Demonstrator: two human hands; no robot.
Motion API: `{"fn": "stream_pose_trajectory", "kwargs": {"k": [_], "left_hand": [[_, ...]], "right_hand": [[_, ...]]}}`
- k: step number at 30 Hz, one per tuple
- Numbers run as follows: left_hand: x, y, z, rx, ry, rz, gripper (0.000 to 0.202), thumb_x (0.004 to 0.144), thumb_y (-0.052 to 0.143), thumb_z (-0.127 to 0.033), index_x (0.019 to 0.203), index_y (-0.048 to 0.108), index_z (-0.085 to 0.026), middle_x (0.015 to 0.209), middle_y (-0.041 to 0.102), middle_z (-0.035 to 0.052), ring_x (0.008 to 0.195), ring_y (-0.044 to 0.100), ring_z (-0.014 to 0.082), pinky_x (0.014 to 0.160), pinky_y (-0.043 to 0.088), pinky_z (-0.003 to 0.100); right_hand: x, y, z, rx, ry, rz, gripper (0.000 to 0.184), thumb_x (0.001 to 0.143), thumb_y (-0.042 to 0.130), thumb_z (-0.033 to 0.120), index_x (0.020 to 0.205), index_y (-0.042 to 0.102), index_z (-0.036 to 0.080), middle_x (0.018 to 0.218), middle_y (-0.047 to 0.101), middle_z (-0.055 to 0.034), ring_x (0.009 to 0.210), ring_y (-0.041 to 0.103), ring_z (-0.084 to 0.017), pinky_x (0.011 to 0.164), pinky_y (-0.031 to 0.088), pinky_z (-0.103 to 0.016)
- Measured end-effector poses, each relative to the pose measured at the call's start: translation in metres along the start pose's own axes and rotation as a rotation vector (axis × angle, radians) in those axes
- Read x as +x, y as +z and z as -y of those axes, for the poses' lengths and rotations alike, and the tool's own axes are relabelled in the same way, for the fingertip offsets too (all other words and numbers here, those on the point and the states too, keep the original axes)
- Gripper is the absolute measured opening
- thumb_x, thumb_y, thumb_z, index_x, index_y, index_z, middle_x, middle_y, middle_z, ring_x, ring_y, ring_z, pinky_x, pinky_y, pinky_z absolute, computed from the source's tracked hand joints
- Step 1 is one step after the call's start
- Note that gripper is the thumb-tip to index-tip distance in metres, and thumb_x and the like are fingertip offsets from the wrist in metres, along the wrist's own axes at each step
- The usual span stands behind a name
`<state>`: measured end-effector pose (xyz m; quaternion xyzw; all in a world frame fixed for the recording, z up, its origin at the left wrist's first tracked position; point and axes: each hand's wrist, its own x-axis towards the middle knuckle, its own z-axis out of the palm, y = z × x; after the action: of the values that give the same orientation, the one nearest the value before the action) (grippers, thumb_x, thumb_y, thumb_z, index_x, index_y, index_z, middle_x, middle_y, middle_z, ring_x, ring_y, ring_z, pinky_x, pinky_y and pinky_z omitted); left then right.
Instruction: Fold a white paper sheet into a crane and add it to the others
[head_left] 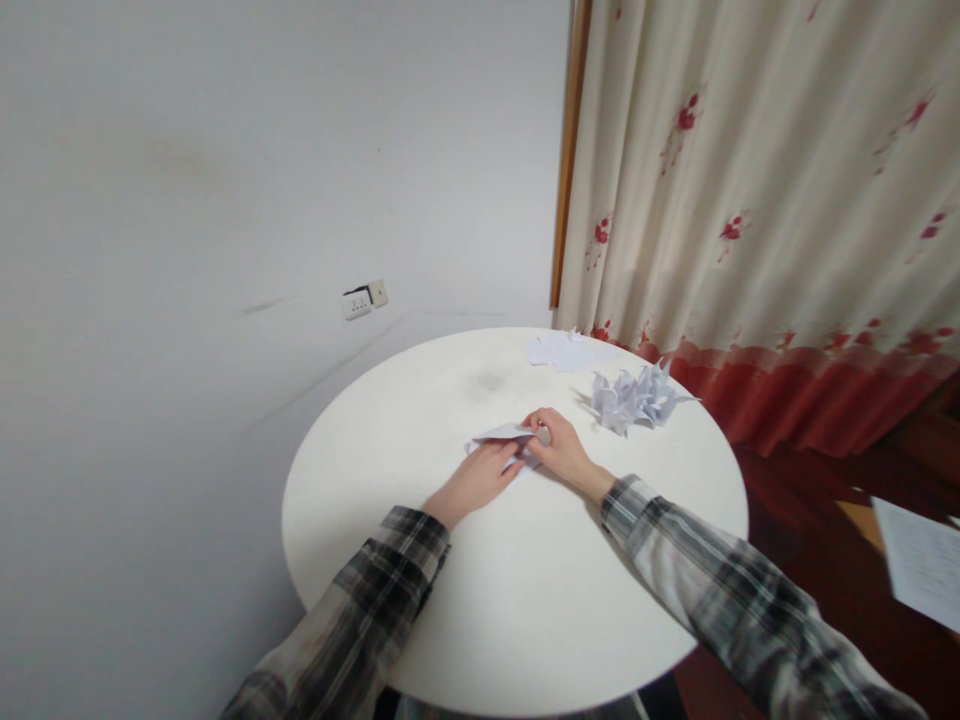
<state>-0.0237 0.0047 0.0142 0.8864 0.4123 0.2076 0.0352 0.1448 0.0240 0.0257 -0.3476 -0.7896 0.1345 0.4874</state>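
A small white sheet of paper (504,434), partly folded, lies near the middle of the round white table (420,420). My left hand (478,478) rests on the paper's near edge with its fingers pressed flat against it. My right hand (556,448) pinches the paper's right corner between thumb and fingertips, lifting a flap slightly. Both arms wear plaid sleeves.
A heap of folded white paper figures (634,396) sits on the table right of my hands. Flat white sheets (564,350) lie at the far edge. A flowered curtain (757,200) hangs behind, a wall socket (361,298) at left, a printed sheet (924,560) at right.
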Motion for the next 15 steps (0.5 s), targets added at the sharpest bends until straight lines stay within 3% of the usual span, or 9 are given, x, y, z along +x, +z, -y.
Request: {"fn": "stream_pose_trajectory", "kwargs": {"k": [15], "left_hand": [[0.0005,0.0058,0.0034,0.042,0.0,-0.05,0.043,0.084,0.043,-0.031,0.125,0.039,-0.016,0.126,0.048,0.0106,0.119,0.042,0.0221,0.1,0.032,0.039]], "right_hand": [[-0.0001,-0.0005,0.0014,0.008,-0.014,0.038,0.014,0.061,0.046,0.01,0.07,0.041,0.02,0.083,0.056,-0.0024,0.081,0.049,-0.018,0.076,0.038,-0.029]]}}
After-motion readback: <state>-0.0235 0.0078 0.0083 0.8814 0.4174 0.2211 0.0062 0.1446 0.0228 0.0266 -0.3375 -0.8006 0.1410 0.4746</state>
